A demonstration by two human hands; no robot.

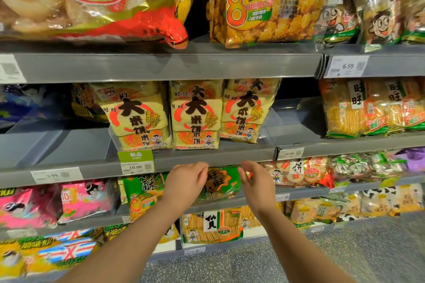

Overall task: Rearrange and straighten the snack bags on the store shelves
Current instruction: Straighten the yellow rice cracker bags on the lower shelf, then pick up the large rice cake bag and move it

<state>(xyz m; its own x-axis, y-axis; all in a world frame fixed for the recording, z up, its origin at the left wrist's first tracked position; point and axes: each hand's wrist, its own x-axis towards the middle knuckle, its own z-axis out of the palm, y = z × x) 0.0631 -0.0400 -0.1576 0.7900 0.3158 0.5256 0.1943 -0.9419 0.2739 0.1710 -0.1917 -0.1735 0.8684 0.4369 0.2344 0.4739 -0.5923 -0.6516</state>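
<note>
Green and glossy between two hands, the job looks midway. A person's left hand (187,181) curls on the upper left edge of a green plastic snack bag (222,182) with a brown starburst label, and the right hand (255,180) pinches its upper right corner, on a grey metal shelf (230,204). Above, three pale-yellow rice-cracker bags (195,117) stand in a tidy row. Higher still, a crinkly red-and-clear bag (103,7) overhangs its ledge, seemingly unstraightened.

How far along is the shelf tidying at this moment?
Looks done: the three yellow cracker bags stand in a row, faces out. In hand: the left hand and right hand hold the green bag by its upper corners. Left: the red-cornered bag overhangs the upper shelf, and the pink bags lean.
</note>
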